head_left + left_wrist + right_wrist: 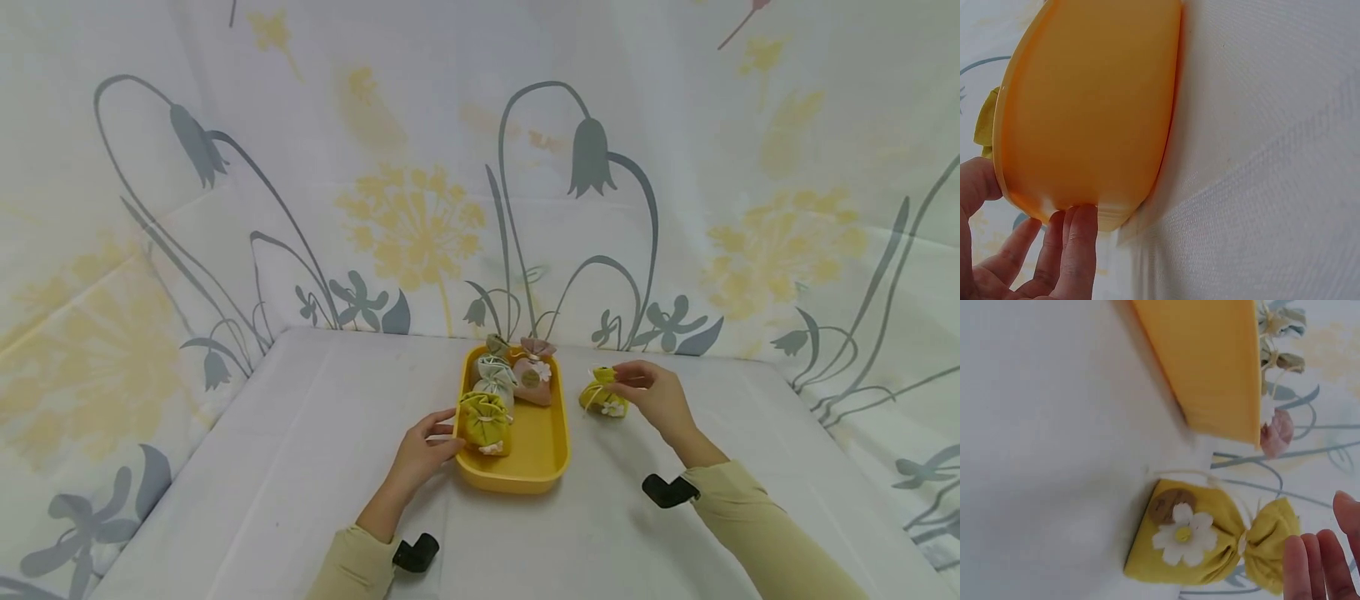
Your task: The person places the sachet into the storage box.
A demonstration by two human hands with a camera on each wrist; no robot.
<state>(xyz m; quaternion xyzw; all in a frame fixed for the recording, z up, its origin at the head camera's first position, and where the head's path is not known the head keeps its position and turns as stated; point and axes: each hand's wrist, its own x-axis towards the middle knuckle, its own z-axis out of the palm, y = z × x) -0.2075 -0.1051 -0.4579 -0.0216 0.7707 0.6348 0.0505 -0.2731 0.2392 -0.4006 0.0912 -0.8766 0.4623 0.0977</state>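
A yellow plastic tray [536, 446] sits on the table, and my left hand [423, 454] holds its left side. In the left wrist view, the thumb is at the rim and the fingers [1079, 250] lie against the outer wall. To the right of the tray, a yellow drawstring pouch [603, 402] with a white flower stands on the table. My right hand [660, 400] is at the pouch's gathered top; in the right wrist view, thumb and fingers [1316, 562] are apart, with the ruffled cloth [1272, 544] beside the fingertips.
Inside the tray are a yellow-green pouch [486, 423], a pale pouch [497, 379], a pink pouch [532, 383] and an olive one [497, 345] at the back. A white cloth [315, 467] covers the table. Behind it hangs a flower-printed curtain [450, 108].
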